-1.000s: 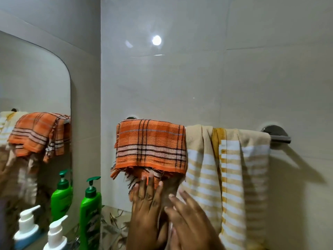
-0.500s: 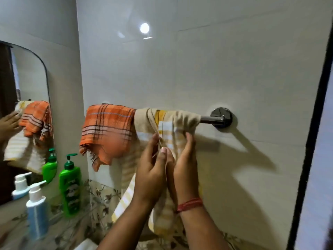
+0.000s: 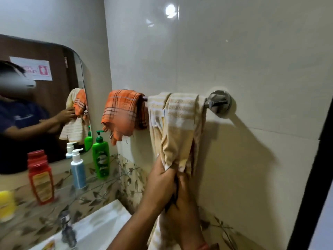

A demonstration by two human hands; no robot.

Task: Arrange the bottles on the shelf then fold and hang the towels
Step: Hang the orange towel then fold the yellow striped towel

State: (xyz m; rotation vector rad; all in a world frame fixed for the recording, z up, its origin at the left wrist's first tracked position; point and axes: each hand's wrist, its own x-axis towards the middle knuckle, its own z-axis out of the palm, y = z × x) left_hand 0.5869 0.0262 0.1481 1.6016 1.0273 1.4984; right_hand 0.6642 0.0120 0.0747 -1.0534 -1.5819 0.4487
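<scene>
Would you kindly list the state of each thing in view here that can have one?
Orange towel: hung over the rail, bunched.
Striped towel: hung over the rail, gathered and gripped low.
Left hand: grips the striped towel.
Right hand: grips the striped towel.
Green bottle: upright on the shelf.
Blue bottle: upright.
Red bottle: upright, capped.
Towel rail: fixed to the wall.

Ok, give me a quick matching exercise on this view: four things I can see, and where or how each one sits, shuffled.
Things:
1. orange plaid towel
2. beige striped towel
3. green pump bottle
4. red bottle

States:
A. on the ledge, nearest the tiled corner
B. gripped low down by both hands
C. on the ledge, left of the pump bottles
D. draped at the rail's left end, untouched

Pairs: 1-D, 2-B, 3-A, 4-C
</scene>
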